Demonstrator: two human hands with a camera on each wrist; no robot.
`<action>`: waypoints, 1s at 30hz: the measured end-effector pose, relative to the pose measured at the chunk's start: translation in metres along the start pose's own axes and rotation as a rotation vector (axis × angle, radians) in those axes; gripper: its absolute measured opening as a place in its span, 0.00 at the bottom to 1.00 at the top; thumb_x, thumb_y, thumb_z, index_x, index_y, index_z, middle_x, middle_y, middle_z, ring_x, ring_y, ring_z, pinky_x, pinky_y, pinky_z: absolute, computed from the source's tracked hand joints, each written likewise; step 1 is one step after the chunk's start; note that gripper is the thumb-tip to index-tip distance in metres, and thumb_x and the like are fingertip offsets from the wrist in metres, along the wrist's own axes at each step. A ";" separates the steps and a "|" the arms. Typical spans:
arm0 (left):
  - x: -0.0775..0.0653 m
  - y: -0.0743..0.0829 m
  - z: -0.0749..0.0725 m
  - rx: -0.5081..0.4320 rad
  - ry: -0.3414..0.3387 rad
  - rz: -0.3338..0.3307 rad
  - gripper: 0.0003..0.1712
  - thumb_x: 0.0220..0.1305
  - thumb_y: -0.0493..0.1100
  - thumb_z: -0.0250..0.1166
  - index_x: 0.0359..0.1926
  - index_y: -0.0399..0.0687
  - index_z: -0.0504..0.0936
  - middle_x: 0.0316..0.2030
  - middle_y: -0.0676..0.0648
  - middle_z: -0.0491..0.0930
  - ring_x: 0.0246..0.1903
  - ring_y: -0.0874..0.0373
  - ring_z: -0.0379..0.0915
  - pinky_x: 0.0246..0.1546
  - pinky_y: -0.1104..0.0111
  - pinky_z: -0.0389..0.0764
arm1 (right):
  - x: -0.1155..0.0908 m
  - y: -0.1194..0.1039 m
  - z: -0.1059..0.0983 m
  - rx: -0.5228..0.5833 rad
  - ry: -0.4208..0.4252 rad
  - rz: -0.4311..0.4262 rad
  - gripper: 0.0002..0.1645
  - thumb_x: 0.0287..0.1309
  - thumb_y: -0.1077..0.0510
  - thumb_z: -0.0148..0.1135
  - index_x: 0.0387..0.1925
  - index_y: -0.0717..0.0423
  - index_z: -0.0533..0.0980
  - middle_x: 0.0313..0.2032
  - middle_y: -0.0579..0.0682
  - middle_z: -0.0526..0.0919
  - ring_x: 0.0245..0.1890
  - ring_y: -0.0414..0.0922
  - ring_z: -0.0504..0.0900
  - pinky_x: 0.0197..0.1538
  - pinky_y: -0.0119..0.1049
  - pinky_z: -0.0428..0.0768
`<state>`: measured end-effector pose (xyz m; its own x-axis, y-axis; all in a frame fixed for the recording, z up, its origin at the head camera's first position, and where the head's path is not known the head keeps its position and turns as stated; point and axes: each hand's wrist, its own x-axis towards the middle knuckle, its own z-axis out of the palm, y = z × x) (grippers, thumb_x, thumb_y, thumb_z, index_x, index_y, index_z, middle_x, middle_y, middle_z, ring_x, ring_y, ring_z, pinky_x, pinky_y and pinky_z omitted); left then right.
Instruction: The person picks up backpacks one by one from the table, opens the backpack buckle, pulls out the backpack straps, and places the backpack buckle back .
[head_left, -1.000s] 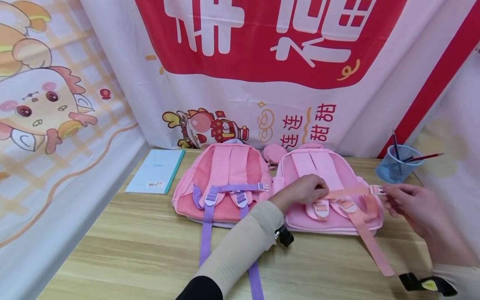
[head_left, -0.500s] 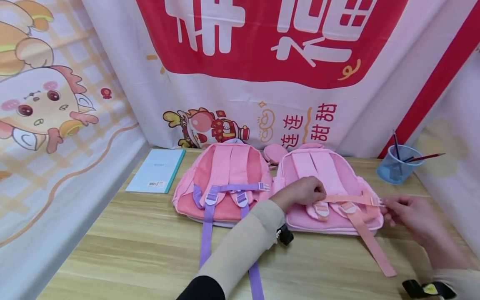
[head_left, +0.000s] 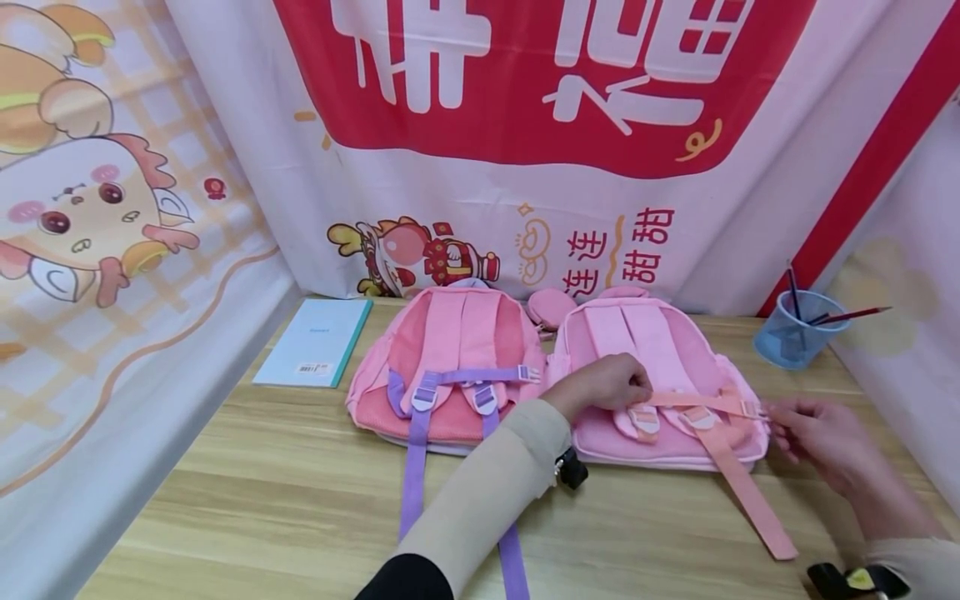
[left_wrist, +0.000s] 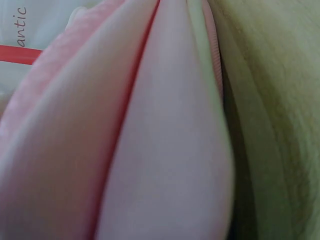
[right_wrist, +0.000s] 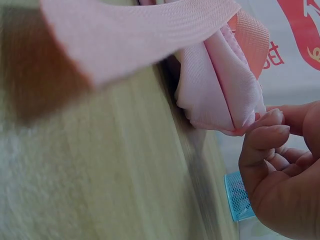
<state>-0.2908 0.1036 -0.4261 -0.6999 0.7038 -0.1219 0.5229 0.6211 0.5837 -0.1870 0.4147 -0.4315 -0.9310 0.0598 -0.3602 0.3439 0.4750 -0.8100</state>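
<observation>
A pink backpack [head_left: 645, 333] lies on the table at the right, its back panel and shoulder straps facing up. Across it runs an orange strap [head_left: 690, 401], stretched between both hands. My left hand [head_left: 611, 383] pinches the strap's left part with curled fingers. At the other end, my right hand [head_left: 821, 433] pinches the tip of the pale buckle [head_left: 750, 408] between thumb and fingers. A loose orange webbing tail [head_left: 753, 504] hangs from the backpack over the table. Blurred pink fabric [left_wrist: 165, 125] fills much of the left wrist view, which does not show the left hand.
Beside it lies a second pink backpack [head_left: 459, 333] with purple straps [head_left: 414, 492] trailing towards me. A light blue notebook [head_left: 311, 342] rests at the left. A blue mesh cup [head_left: 798, 333] with pencils stands at the back right. Behind hangs a printed cloth [head_left: 465, 183].
My right hand has moved down with the buckle, so the orange strap now slopes slightly down to the right. My left hand keeps its hold with little movement.
</observation>
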 end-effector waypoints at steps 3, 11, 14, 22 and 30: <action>0.000 -0.002 0.000 -0.016 0.007 0.003 0.08 0.79 0.42 0.66 0.46 0.47 0.92 0.37 0.55 0.88 0.37 0.67 0.77 0.46 0.82 0.74 | 0.000 0.000 -0.001 -0.003 -0.001 0.013 0.33 0.87 0.44 0.43 0.67 0.70 0.71 0.34 0.44 0.80 0.32 0.44 0.80 0.37 0.34 0.84; 0.000 -0.005 0.000 -0.035 0.027 0.015 0.08 0.77 0.42 0.68 0.45 0.48 0.92 0.38 0.55 0.89 0.38 0.68 0.77 0.47 0.82 0.74 | 0.002 0.001 -0.001 -0.001 -0.007 0.013 0.31 0.87 0.45 0.44 0.65 0.70 0.72 0.33 0.43 0.80 0.32 0.43 0.80 0.36 0.34 0.84; 0.000 -0.005 0.001 -0.043 0.027 0.015 0.07 0.77 0.42 0.68 0.45 0.48 0.93 0.38 0.55 0.89 0.38 0.68 0.78 0.47 0.82 0.74 | 0.003 0.002 -0.003 0.003 -0.023 0.027 0.31 0.87 0.45 0.44 0.65 0.69 0.73 0.33 0.43 0.80 0.32 0.43 0.80 0.37 0.34 0.84; -0.002 -0.004 0.001 -0.079 0.034 0.022 0.06 0.75 0.41 0.70 0.44 0.47 0.93 0.36 0.55 0.89 0.37 0.68 0.77 0.46 0.83 0.73 | 0.004 0.007 -0.006 0.041 -0.065 0.062 0.27 0.87 0.44 0.44 0.60 0.63 0.77 0.33 0.43 0.80 0.32 0.43 0.80 0.37 0.34 0.83; -0.003 -0.006 0.001 -0.083 0.046 0.026 0.06 0.75 0.41 0.70 0.44 0.46 0.92 0.34 0.55 0.86 0.35 0.68 0.76 0.42 0.82 0.72 | 0.008 0.012 -0.008 0.126 -0.088 0.084 0.24 0.86 0.43 0.46 0.59 0.53 0.79 0.34 0.43 0.80 0.32 0.43 0.80 0.38 0.34 0.83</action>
<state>-0.2913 0.0987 -0.4299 -0.7090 0.7017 -0.0702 0.5002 0.5706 0.6513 -0.1914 0.4274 -0.4407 -0.8859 0.0148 -0.4637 0.4378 0.3574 -0.8250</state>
